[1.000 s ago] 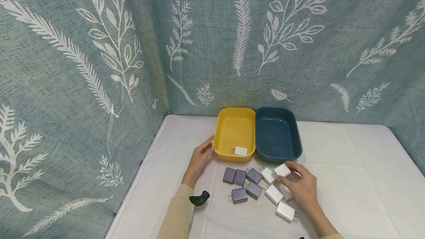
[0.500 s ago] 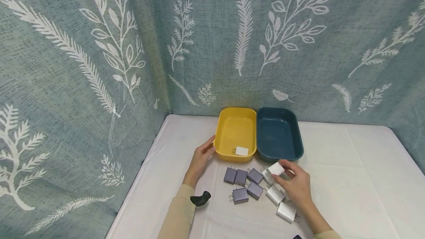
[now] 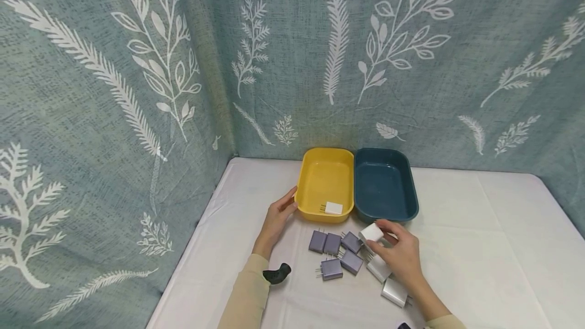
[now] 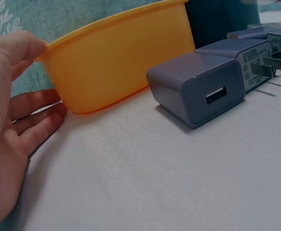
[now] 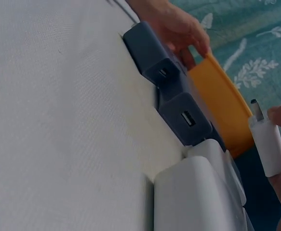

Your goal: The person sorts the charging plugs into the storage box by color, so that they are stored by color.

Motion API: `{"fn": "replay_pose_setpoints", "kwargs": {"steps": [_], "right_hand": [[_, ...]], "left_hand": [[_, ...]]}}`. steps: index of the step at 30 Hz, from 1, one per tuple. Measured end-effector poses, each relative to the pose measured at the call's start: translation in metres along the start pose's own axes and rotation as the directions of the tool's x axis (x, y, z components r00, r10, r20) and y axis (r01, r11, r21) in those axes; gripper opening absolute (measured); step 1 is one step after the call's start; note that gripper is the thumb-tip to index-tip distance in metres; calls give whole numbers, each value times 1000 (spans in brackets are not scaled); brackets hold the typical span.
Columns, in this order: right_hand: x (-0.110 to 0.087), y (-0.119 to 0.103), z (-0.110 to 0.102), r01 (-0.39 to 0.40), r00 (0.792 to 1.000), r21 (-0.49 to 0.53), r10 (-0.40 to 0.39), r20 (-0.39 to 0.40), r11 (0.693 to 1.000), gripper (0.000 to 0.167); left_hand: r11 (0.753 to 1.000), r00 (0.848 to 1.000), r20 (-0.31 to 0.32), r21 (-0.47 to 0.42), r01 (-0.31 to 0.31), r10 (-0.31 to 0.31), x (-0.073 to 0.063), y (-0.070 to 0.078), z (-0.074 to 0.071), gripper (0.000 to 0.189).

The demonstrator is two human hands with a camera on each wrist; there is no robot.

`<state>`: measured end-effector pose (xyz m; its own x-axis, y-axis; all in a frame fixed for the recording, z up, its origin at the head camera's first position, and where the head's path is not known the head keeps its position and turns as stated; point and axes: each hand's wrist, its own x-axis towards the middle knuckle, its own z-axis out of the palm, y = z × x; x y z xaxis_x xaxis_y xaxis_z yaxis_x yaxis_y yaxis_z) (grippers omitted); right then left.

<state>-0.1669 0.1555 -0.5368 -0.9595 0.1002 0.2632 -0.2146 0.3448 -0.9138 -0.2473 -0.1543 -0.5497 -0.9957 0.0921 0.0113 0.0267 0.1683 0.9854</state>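
Note:
My right hand (image 3: pixel 402 250) pinches a white USB wall charger (image 3: pixel 371 232) between thumb and fingers, raised over the charger group. In the right wrist view this white charger (image 5: pixel 268 146) has its metal prongs pointing up. My left hand (image 3: pixel 276 220) touches the near left side of the yellow bin (image 3: pixel 324 217). The left wrist view has one digit at the bin's rim (image 4: pixel 106 21) and other fingers resting against the lower outer wall. A white charger (image 3: pixel 333 208) lies inside the yellow bin. Beside it stands a dark blue bin (image 3: pixel 386 217) with nothing in it.
Several purple-grey chargers (image 3: pixel 331 269) lie in front of the yellow bin. White chargers (image 3: pixel 394 292) lie to their right, partly behind my right hand. A black wrist-camera mount (image 3: pixel 277 273) sticks out from the left sleeve. A patterned curtain (image 3: pixel 292 65) hangs behind the table.
My right hand has moved left with the white charger, from over the white chargers toward the purple-grey ones. My left hand stays at the yellow bin.

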Motion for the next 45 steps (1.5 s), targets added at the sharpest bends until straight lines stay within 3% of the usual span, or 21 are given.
{"fn": "replay_pose_setpoints", "kwargs": {"steps": [6,14,26,36,45], "right_hand": [[1,-2,5,32,999,-19,-32,5,999,51],[6,-9,12,73,997,-40,-72,33,996,50],[12,-22,26,48,998,13,-49,43,999,52],[18,-26,37,111,993,48,-112,21,993,51],[25,-30,47,90,996,-7,-89,22,996,50]], "left_hand": [[1000,1000,3,17,-13,13,-11,20,1,49],[1000,1000,-2,-4,-16,16,-13,19,0,49],[999,999,6,-2,-41,41,-12,18,0,48],[1000,999,11,-1,-30,31,-11,20,-1,48],[1000,1000,8,-8,-18,18,-11,20,-1,48]]}}
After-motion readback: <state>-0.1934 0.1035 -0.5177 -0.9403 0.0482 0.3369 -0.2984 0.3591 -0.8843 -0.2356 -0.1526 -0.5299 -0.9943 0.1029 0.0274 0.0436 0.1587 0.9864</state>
